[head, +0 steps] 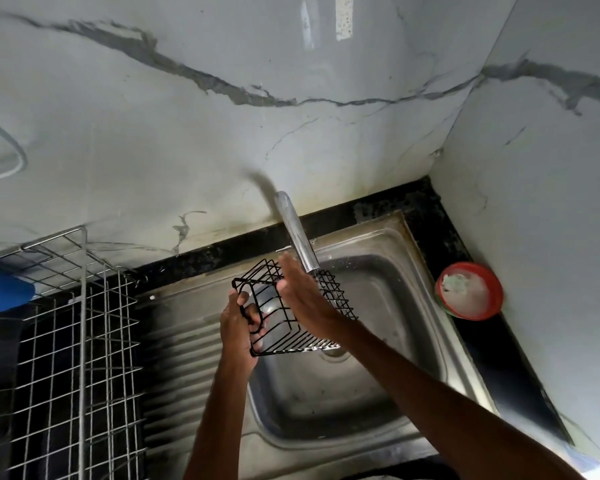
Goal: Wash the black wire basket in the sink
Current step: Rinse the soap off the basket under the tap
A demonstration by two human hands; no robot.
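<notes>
From the head camera, the black wire basket (338,299) is held tilted over the basin of the stainless steel sink (378,341), right under the spout of the chrome tap (297,233). Its left end is gripped by the left hand (239,327), fingers curled round the wires. The right hand (302,296) is laid flat on the basket, fingers straight. A round red tub (470,291) is parked on the black surface (482,344), and a silver wire dish rack (80,341) is seen at left.

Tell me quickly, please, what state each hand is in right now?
Left hand: closed, gripping the basket by its end wires.
Right hand: open, straight fingers laid against the basket.
</notes>
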